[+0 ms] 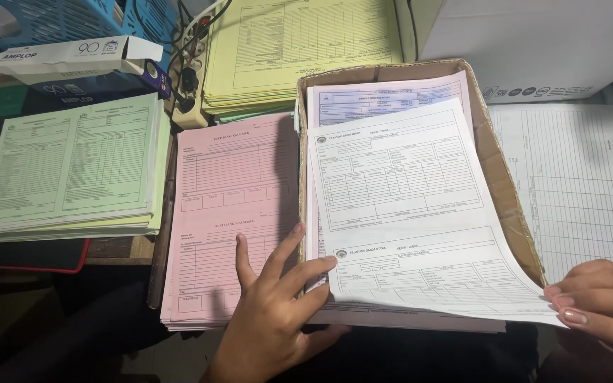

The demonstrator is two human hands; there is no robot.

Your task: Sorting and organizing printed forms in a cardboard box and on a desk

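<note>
My left hand [278,298] lies open, fingers spread, palm down. The fingertips press on the lower left corner of the white form [406,206]; the thumb side rests over the edge of the pink stack [232,213]. It grips nothing.

My right hand [594,301] is at the lower right, fingers curled together. It pinches the lower right corner of the same white form between fingertips and thumb, as far as the view shows; the thumb itself is hidden.

The white form is the top sheet of a pile in the cardboard tray [512,191]. It sits askew, turned slightly against the pile, its lower right corner lifted past the tray's front edge. A blue-tinted form [384,96] shows beneath it at the far end of the tray.

The pink stack lies just left of the tray, touching it, and overhangs the near edge of the worktop [118,247]. A green stack [79,167] sits further left, apart from the pink. A yellow stack [299,50] lies behind the pink one. A ruled white sheet [576,191] lies right of the tray. A white box [540,46] stands behind the tray. A long carton [72,57] and a blue basket [65,18] are at the far left, with a power strip [189,78] between the carton and the yellow stack.
</note>
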